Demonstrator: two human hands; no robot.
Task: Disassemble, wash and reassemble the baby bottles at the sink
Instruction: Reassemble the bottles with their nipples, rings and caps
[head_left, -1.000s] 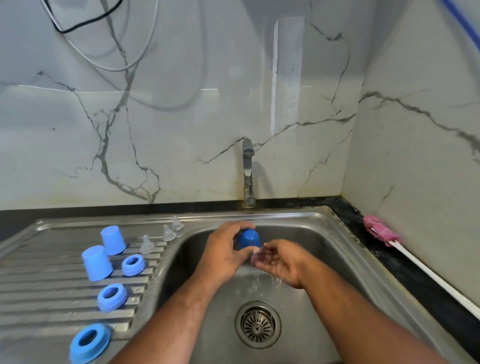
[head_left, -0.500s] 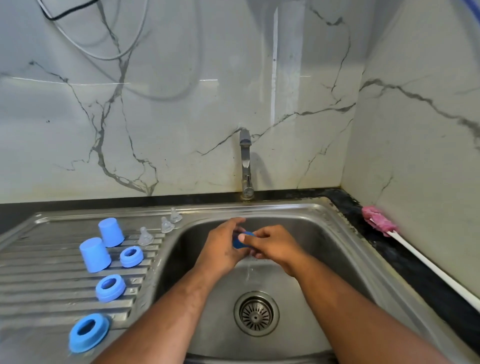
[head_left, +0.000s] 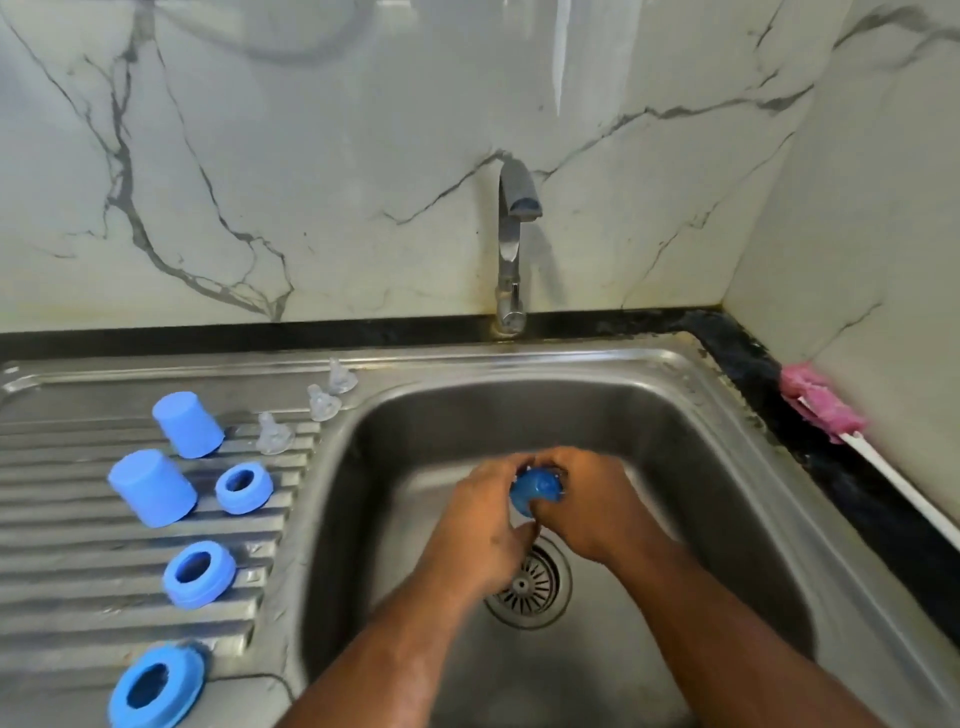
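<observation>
A stainless steel sink (head_left: 727, 415) with a ribbed draining board (head_left: 78, 571) sat against white veined marble walls (no writing showed anywhere). Above the round drain strainer (head_left: 535, 592), the left hand (head_left: 480, 519) and right hand (head_left: 587, 506) together clasped a small blue plastic bottle cap (head_left: 535, 491).

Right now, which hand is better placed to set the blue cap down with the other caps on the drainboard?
Left. The left hand is on the side of the blue cap nearest the drainboard, where two caps stand. The right hand would have to cross over.
</observation>
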